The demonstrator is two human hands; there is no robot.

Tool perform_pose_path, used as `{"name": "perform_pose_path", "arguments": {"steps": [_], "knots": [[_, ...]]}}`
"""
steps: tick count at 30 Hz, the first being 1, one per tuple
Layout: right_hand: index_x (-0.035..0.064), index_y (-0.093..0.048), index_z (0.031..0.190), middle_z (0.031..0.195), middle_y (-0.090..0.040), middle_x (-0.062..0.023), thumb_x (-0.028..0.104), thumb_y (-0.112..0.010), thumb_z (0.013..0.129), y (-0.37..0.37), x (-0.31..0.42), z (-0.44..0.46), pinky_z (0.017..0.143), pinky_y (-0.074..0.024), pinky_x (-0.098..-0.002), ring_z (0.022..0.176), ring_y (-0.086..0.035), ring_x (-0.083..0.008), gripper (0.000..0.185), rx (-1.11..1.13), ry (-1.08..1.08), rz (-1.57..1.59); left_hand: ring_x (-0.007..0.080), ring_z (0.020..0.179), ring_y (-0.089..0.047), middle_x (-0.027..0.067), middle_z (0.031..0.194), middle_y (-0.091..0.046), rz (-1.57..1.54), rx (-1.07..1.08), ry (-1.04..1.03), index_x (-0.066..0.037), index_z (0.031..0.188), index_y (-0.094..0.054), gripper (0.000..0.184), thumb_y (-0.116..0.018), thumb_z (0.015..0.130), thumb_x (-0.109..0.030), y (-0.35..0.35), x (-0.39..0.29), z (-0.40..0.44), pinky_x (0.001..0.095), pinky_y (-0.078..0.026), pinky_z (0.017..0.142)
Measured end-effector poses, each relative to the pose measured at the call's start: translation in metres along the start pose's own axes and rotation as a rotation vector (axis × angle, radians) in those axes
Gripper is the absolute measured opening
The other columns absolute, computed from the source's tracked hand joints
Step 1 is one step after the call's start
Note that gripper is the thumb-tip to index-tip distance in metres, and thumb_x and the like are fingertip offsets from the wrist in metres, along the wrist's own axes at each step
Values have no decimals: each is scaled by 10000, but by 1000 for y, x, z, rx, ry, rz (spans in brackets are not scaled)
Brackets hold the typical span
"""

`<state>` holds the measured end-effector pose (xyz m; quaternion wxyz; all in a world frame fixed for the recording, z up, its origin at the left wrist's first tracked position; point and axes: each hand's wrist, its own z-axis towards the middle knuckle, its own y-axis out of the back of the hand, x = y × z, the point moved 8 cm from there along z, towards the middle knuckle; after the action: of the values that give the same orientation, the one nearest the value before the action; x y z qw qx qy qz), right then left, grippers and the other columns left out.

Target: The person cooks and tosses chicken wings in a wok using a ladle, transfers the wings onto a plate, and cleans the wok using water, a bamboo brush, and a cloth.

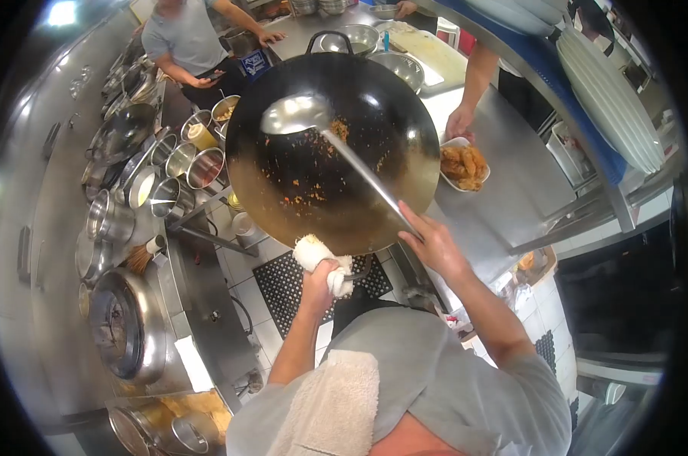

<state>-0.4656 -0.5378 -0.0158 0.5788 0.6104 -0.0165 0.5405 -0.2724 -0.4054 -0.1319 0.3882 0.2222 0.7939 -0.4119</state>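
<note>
My left hand (321, 283) is closed around a white cloth (313, 254) at the near edge of a large dark wok (260, 186). The wok is lifted and tilted, with its inside facing me. Small orange and red food bits (306, 199) cling to its surface. My right hand (435, 243) grips the long handle of a metal ladle (298, 114), whose bowl is over the upper part of the wok. To the right of the wok, another person's hand (459, 123) holds a white dish of fried brown pieces (464, 166).
A person (184, 38) stands at the upper left holding a phone. Metal pots of ingredients (205, 169) line the left side. Stacked white plates (606, 102) sit on a shelf at the upper right. A black perforated mat (279, 285) lies on the tiled floor.
</note>
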Motion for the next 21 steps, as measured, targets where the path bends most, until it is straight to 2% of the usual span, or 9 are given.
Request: {"name": "perform_pose_path", "arguments": {"steps": [4, 8, 10, 11, 13, 15, 18, 20, 21], "knots": [[166, -438, 1350, 862, -580, -190, 15, -615, 785, -11, -21, -24, 678, -481, -432, 717, -572, -387, 610, 29, 132, -9, 164, 695, -610, 78, 814, -606, 8, 47, -15, 19, 925, -574, 195, -523, 761, -73, -6, -24, 23, 298, -505, 634], [153, -500, 1302, 863, -606, -183, 6, -609, 780, 78, -84, -73, 658, -503, -426, 702, -586, -380, 553, 153, -9, -490, 138, 687, -584, 49, 804, -582, -39, 41, -18, 0, 910, -566, 151, -520, 777, -54, -11, -34, 31, 273, -484, 621], [153, -507, 1297, 869, -615, -183, 21, -612, 784, 88, -61, -47, 669, -502, -416, 710, -591, -372, 541, 29, -17, -359, 141, 686, -584, 50, 799, -581, -21, 47, -18, 1, 906, -567, 147, -516, 778, -52, -13, -30, 35, 277, -486, 628], [153, -510, 1295, 871, -619, -183, 28, -614, 785, 87, -49, -30, 674, -502, -411, 713, -594, -368, 535, -37, -24, -298, 211, 691, -630, 114, 790, -612, 3, 39, -78, 34, 895, -563, 181, -509, 771, -87, -16, -33, 37, 325, -524, 637], [158, -498, 1308, 886, -627, -180, 51, -615, 795, 46, -26, 2, 693, -496, -398, 719, -596, -361, 537, -73, 27, -151, 214, 692, -631, 115, 787, -610, -12, 25, -94, 37, 892, -559, 179, -508, 772, -86, -14, -24, 48, 328, -525, 639], [162, -498, 1310, 852, -614, -175, 58, -614, 803, -2, -21, 5, 706, -490, -390, 719, -592, -358, 531, -14, -72, 131, 219, 694, -633, 114, 778, -606, -18, 12, -117, 39, 890, -552, 175, -510, 772, -83, -22, -25, 49, 336, -530, 643], [162, -501, 1307, 808, -598, -172, 62, -614, 808, 13, -44, -48, 697, -496, -394, 720, -603, -341, 521, 85, 50, -116, 218, 696, -634, 112, 783, -604, -7, 38, -129, 35, 896, -550, 176, -512, 771, -82, -26, -27, 44, 338, -532, 649], [171, -505, 1305, 770, -578, -169, 60, -614, 811, 57, -101, -95, 684, -499, -401, 712, -610, -325, 518, 162, 18, -445, 214, 715, -635, 109, 787, -606, -4, 10, -126, 30, 897, -547, 172, -513, 773, -85, -24, -24, 37, 336, -529, 660], [172, -506, 1304, 788, -588, -171, 56, -613, 809, 70, -100, -92, 682, -501, -398, 713, -612, -323, 520, 115, -19, -446, 212, 718, -634, 108, 788, -606, -2, 5, -139, 28, 897, -546, 171, -512, 774, -86, -26, -23, 29, 335, -527, 662]]}}
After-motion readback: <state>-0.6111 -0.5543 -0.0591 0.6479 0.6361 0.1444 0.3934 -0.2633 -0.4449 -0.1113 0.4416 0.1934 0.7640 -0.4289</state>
